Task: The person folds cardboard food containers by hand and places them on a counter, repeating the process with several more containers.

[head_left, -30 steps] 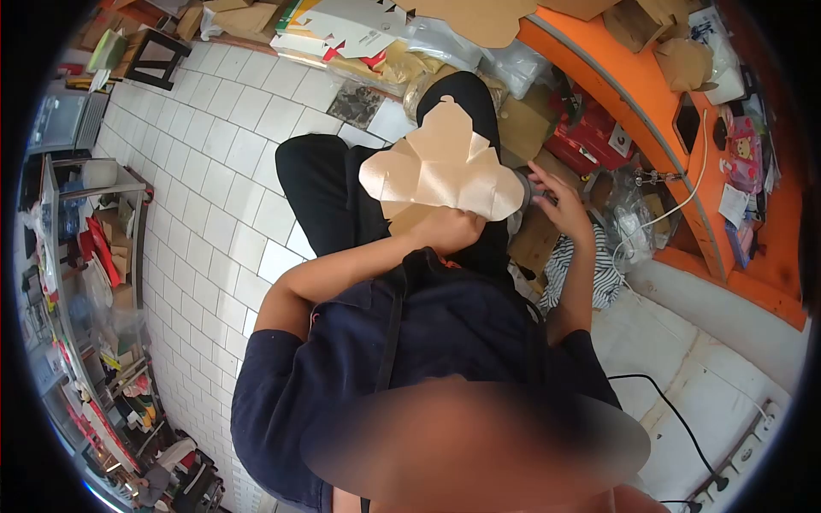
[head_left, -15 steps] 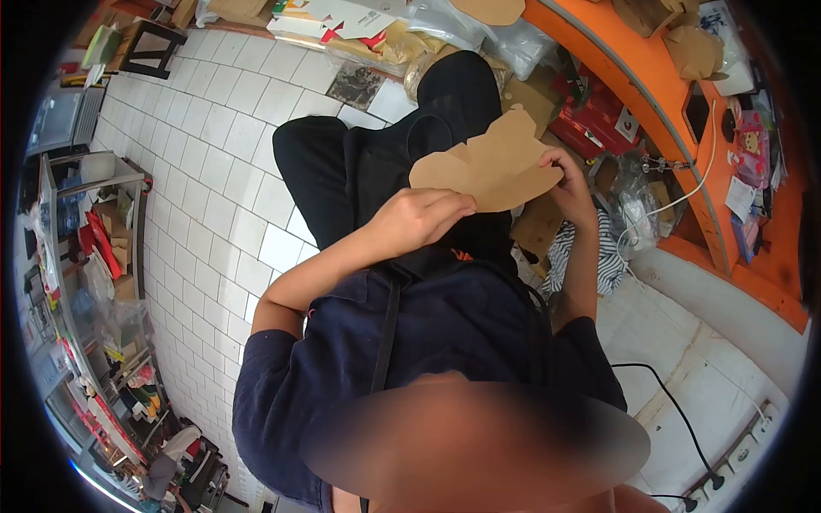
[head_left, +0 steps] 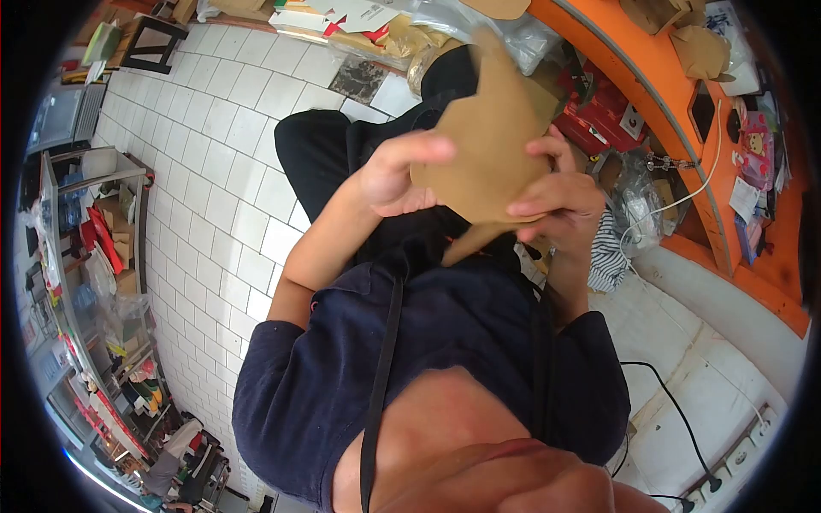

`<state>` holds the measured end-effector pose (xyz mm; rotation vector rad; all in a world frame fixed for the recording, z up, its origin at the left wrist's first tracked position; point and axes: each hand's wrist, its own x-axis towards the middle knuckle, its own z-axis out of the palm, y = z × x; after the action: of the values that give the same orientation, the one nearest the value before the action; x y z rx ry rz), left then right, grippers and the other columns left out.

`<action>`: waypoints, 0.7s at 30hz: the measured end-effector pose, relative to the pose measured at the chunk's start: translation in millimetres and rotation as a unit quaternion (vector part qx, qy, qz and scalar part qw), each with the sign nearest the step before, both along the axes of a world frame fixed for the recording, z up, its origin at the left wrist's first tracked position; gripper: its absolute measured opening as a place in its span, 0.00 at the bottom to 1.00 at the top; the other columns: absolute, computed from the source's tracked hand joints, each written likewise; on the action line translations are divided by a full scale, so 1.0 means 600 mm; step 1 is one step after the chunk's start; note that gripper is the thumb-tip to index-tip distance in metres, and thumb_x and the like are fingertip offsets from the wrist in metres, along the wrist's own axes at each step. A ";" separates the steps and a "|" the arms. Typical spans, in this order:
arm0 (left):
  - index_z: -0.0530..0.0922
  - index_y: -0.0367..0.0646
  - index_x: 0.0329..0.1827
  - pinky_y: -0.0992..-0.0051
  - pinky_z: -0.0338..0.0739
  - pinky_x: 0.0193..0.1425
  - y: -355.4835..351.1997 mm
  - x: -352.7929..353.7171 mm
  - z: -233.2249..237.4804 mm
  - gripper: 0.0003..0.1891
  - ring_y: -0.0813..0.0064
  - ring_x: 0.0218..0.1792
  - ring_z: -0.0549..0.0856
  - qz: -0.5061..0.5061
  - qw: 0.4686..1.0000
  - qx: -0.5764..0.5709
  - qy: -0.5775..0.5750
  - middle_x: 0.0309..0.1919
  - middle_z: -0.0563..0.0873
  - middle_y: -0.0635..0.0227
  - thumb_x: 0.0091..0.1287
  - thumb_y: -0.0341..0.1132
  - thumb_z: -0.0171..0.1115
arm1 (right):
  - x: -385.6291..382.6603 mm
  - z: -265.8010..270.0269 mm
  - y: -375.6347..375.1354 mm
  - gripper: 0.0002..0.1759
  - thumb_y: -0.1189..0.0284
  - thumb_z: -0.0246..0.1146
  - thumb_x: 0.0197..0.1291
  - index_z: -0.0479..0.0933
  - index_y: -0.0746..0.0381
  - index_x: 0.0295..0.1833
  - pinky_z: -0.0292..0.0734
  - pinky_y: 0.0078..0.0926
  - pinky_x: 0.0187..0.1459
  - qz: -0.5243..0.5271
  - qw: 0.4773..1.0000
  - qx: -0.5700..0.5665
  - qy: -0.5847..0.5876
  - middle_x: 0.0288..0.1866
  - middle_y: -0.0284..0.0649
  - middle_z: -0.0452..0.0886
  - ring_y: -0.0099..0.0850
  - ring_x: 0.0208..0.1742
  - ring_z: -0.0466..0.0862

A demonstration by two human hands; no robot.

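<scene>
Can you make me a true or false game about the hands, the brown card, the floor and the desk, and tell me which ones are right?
1. The right hand has its fingers on a brown cardboard piece. True.
2. The left hand is flat on the floor. False: the left hand is raised beside the cardboard piece.
3. The person wears black trousers. True.
4. The floor is made of brown wood. False: the floor has white tiles.
5. The desk is blue. False: the desk is orange.
6. A striped cloth shows next to the right arm. True.
</scene>
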<state>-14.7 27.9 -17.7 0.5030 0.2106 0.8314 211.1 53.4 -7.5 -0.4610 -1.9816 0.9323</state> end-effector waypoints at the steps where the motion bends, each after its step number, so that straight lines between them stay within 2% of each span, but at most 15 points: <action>1: 0.55 0.33 0.66 0.66 0.73 0.57 0.002 -0.002 0.018 0.35 0.61 0.59 0.72 0.000 1.000 0.000 0.000 0.59 0.69 0.50 0.64 0.51 0.50 | -0.006 0.010 -0.002 0.15 0.60 0.74 0.33 0.81 0.56 0.27 0.56 0.46 0.63 0.000 1.000 0.000 0.000 0.35 0.38 0.82 0.36 0.46 0.78; 3: 0.63 0.31 0.61 0.71 0.75 0.55 -0.001 -0.005 0.049 0.26 0.69 0.53 0.77 0.041 0.988 -0.016 0.146 0.54 0.75 0.56 0.59 0.26 0.56 | -0.024 0.024 -0.013 0.15 0.56 0.72 0.36 0.82 0.56 0.25 0.55 0.45 0.63 -0.101 0.994 0.037 0.017 0.52 0.46 0.76 0.40 0.50 0.76; 4: 0.64 0.31 0.61 0.74 0.75 0.55 -0.003 -0.011 0.049 0.25 0.72 0.52 0.78 0.028 0.994 -0.029 0.103 0.53 0.76 0.57 0.59 0.23 0.57 | -0.023 0.026 -0.014 0.15 0.56 0.72 0.36 0.82 0.56 0.25 0.55 0.45 0.63 -0.101 0.994 0.036 0.018 0.52 0.46 0.76 0.40 0.50 0.76; 5: 0.64 0.31 0.61 0.74 0.75 0.55 -0.006 -0.011 0.052 0.25 0.72 0.52 0.78 0.026 0.994 -0.029 0.104 0.53 0.76 0.57 0.59 0.23 0.57 | -0.020 0.026 -0.014 0.17 0.54 0.70 0.37 0.82 0.56 0.27 0.57 0.44 0.63 -0.138 0.990 -0.004 0.019 0.56 0.47 0.71 0.42 0.53 0.75; 6: 0.65 0.31 0.60 0.74 0.75 0.54 -0.012 -0.009 0.057 0.23 0.71 0.52 0.78 0.069 0.985 -0.006 0.156 0.52 0.76 0.57 0.61 0.26 0.57 | -0.019 0.026 -0.016 0.18 0.52 0.68 0.38 0.83 0.56 0.28 0.59 0.44 0.62 -0.177 0.983 -0.045 0.020 0.61 0.49 0.67 0.44 0.55 0.74; 7: 0.65 0.30 0.59 0.74 0.76 0.54 -0.019 -0.006 0.060 0.22 0.70 0.52 0.78 0.110 0.972 0.017 0.206 0.52 0.76 0.57 0.64 0.29 0.56 | -0.021 0.028 -0.021 0.18 0.52 0.68 0.38 0.83 0.56 0.28 0.59 0.44 0.62 -0.180 0.982 -0.049 0.021 0.61 0.49 0.67 0.44 0.55 0.74; 8: 0.65 0.30 0.59 0.74 0.76 0.54 -0.027 -0.001 0.062 0.22 0.70 0.52 0.78 0.106 0.972 0.013 0.208 0.52 0.76 0.57 0.64 0.29 0.56 | -0.026 0.032 -0.027 0.20 0.51 0.67 0.40 0.83 0.57 0.29 0.62 0.43 0.61 -0.161 0.984 -0.071 0.023 0.62 0.51 0.66 0.45 0.58 0.72; 10: 0.65 0.29 0.58 0.74 0.77 0.53 -0.038 0.007 0.064 0.21 0.69 0.52 0.79 0.181 0.973 -0.042 0.139 0.51 0.76 0.57 0.66 0.32 0.54 | -0.025 0.029 -0.031 0.21 0.50 0.66 0.41 0.83 0.58 0.31 0.65 0.42 0.60 -0.143 0.985 -0.097 0.026 0.62 0.52 0.65 0.46 0.60 0.71; 12: 0.65 0.29 0.58 0.73 0.77 0.53 -0.041 -0.004 0.064 0.20 0.68 0.52 0.79 0.162 0.979 -0.058 0.107 0.51 0.76 0.56 0.67 0.31 0.54 | -0.017 0.019 -0.024 0.21 0.52 0.65 0.44 0.81 0.61 0.31 0.68 0.41 0.58 -0.050 0.999 -0.021 0.002 0.65 0.54 0.61 0.49 0.63 0.68; 13: 0.64 0.29 0.58 0.73 0.77 0.54 -0.042 -0.008 0.065 0.20 0.68 0.52 0.79 0.145 0.984 -0.069 0.072 0.51 0.76 0.55 0.67 0.31 0.53 | -0.021 0.012 -0.023 0.21 0.52 0.65 0.44 0.81 0.61 0.31 0.68 0.41 0.58 -0.052 0.998 -0.023 0.002 0.65 0.54 0.61 0.49 0.63 0.68; 15: 0.64 0.29 0.59 0.72 0.76 0.55 -0.043 -0.002 0.068 0.20 0.67 0.52 0.79 0.155 0.982 -0.074 0.078 0.51 0.76 0.55 0.67 0.30 0.53 | -0.036 0.000 -0.022 0.21 0.54 0.66 0.44 0.80 0.62 0.31 0.68 0.40 0.58 0.026 0.980 -0.121 0.157 0.66 0.55 0.59 0.50 0.62 0.69; 16: 0.65 0.29 0.58 0.72 0.76 0.54 -0.043 0.000 0.066 0.20 0.68 0.52 0.79 0.156 0.981 -0.071 0.094 0.51 0.76 0.55 0.66 0.30 0.53 | -0.037 0.000 -0.021 0.21 0.54 0.66 0.44 0.80 0.62 0.31 0.68 0.40 0.58 0.026 0.980 -0.121 0.157 0.66 0.55 0.59 0.50 0.62 0.69; 18: 0.65 0.29 0.57 0.72 0.76 0.54 -0.045 0.007 0.060 0.19 0.68 0.52 0.79 0.157 0.979 -0.067 0.111 0.51 0.76 0.55 0.66 0.29 0.54 | -0.040 0.003 -0.017 0.16 0.62 0.70 0.46 0.77 0.64 0.28 0.68 0.37 0.57 -0.003 0.984 -0.089 0.157 0.65 0.57 0.60 0.49 0.62 0.69; 19: 0.66 0.29 0.57 0.73 0.76 0.54 -0.048 0.011 0.056 0.18 0.69 0.51 0.79 0.150 0.978 -0.065 0.126 0.50 0.77 0.56 0.66 0.29 0.54 | -0.042 0.007 -0.021 0.16 0.62 0.70 0.46 0.77 0.64 0.28 0.68 0.37 0.57 -0.003 0.983 -0.089 0.158 0.65 0.57 0.60 0.49 0.62 0.69; 21: 0.67 0.29 0.56 0.73 0.76 0.55 -0.052 0.016 0.046 0.18 0.69 0.51 0.79 0.140 0.978 -0.064 0.141 0.50 0.77 0.57 0.66 0.29 0.54 | -0.044 0.015 -0.035 0.12 0.73 0.69 0.46 0.72 0.65 0.22 0.69 0.35 0.55 -0.115 0.978 -0.136 0.105 0.64 0.61 0.61 0.47 0.61 0.70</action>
<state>-5.2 -3.1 9.7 0.4745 0.6044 1.0111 184.7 32.2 1.6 -0.7011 -1.5796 1.0612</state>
